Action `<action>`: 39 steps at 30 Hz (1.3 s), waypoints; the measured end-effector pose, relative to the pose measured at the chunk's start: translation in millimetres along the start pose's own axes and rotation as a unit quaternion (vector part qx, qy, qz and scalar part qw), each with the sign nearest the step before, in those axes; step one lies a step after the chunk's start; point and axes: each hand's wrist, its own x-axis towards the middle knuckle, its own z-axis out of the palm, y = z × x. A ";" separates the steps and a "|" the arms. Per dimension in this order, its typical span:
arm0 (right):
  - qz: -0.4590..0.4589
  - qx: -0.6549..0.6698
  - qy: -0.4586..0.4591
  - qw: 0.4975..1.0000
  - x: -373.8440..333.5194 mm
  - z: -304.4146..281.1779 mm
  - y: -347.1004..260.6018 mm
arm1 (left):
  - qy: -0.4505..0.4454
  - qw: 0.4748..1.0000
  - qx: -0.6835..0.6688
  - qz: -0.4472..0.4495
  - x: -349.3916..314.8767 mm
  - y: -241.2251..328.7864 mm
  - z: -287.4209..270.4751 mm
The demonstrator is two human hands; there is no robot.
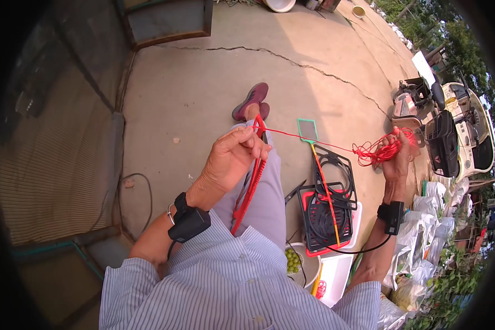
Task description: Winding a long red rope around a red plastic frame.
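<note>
My left hand is closed, fingertips pinched together on the red cord in front of my legs. A long, narrow red strip with a ridged edge runs behind its fingers down to my lap; its exact kind is unclear. From there the red cord stretches taut to the right. At its other end my right hand, arm extended, grips a loose, tangled bundle of red cord. Some loops hang off the bundle's left side.
Right of my legs lie black plastic racks with coiled black cable and a green-framed fly swatter. Below are a white bowl of green fruit and a white tray. White sacks and a scooter stand farther right.
</note>
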 end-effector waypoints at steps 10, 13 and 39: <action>0.196 -0.313 -0.192 0.909 -101.3 68.4 99.2 | -0.074 0.995 -0.045 -0.051 6.7 14.3 -15.6; 0.191 -0.323 -0.195 0.906 -108.8 71.8 91.3 | -0.078 0.993 0.073 -0.047 -6.8 24.5 -18.7; 0.129 -0.340 -0.355 0.861 -124.7 95.1 162.9 | -0.070 0.930 0.360 0.029 1.5 47.0 18.1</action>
